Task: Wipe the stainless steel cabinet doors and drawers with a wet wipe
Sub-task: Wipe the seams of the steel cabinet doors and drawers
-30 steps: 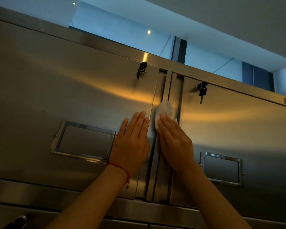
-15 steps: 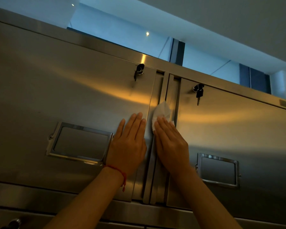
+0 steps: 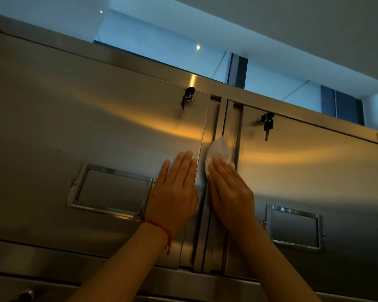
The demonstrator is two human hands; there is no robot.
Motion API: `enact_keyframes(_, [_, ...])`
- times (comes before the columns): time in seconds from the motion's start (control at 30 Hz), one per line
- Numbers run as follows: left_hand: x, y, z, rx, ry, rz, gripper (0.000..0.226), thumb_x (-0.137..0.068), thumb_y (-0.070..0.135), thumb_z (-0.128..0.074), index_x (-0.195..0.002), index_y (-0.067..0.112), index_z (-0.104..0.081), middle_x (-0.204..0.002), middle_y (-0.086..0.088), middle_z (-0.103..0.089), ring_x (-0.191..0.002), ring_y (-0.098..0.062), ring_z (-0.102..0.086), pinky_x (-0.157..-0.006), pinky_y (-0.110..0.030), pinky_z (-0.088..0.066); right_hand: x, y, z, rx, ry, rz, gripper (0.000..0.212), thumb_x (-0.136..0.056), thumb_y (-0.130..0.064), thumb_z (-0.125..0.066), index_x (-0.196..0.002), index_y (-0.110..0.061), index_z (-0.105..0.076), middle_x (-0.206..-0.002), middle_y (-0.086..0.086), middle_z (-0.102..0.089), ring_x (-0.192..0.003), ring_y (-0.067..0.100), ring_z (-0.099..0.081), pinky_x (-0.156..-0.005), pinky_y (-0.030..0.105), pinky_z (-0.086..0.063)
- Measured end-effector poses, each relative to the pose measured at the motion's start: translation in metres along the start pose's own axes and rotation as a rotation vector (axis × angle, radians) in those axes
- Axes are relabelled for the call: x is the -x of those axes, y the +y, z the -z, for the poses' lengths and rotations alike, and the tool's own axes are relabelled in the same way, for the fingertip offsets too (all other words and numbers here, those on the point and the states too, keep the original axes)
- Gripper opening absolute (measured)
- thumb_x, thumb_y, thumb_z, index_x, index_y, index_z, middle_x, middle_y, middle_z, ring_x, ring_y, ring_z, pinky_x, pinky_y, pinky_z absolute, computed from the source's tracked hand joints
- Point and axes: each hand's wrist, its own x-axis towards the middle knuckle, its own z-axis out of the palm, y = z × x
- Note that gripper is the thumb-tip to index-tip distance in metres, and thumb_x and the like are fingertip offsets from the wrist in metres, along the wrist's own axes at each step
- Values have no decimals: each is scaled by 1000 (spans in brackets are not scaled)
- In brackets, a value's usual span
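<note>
Our right hand (image 3: 231,192) flat, fingers (image 3: 222,168) straight, pressing the white wet wipe (image 3: 218,150) on the strip between the steel doors, our left hand (image 3: 174,192) spread flat on the left door (image 3: 85,118), keys (image 3: 267,125) hanging from the right door (image 3: 314,171)

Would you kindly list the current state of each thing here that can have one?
Left door: closed, key in lock.
Right door: closed, key in lock.
Wet wipe: crumpled, pressed on the centre strip.
Left hand: flat on the left door.
Right hand: flat, pressing the wipe.
</note>
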Motion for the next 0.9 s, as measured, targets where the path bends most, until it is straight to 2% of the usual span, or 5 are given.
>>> enact_keyframes(0.37, [0,1,0,10,2,5,51,-89,24,-31,-129,-2,-51,-136,-21,-48,-127,-34,-45,-96,-53,-44,-4,0,0,-6,-6,-20,34,-85,-15,-50,-105,7,-66,-112,27,-62,-105,36,-61,-93,48,-40])
enact_keyframes(0.47, [0,0,0,9,-2,2,52,-89,24,-31,-129,-2,-50,-136,-21,-47,-127,-34,-44,-96,-53,-44,-6,2,0,-4,-7,-6,31,-84,-12,-57,-106,7,-66,-112,27,-62,-105,36,-61,-93,48,-41])
enact_keyframes(0.57, [0,0,0,17,2,6,52,-89,24,-31,-130,-1,-50,-137,-21,-47,-127,-34,-44,-97,-54,-43,-17,6,-2,12,-7,-23,32,-85,-13,-53,-106,7,-66,-112,27,-62,-105,36,-61,-93,48,-40])
enact_keyframes(0.9, [2,1,0,14,-1,5,51,-89,24,-31,-129,-1,-51,-136,-21,-48,-127,-34,-45,-96,-53,-44,-14,5,1,18,-45,-18,39,-68,-1,-79,-104,9,-66,-111,28,-62,-103,38,-62,-90,50,-41])
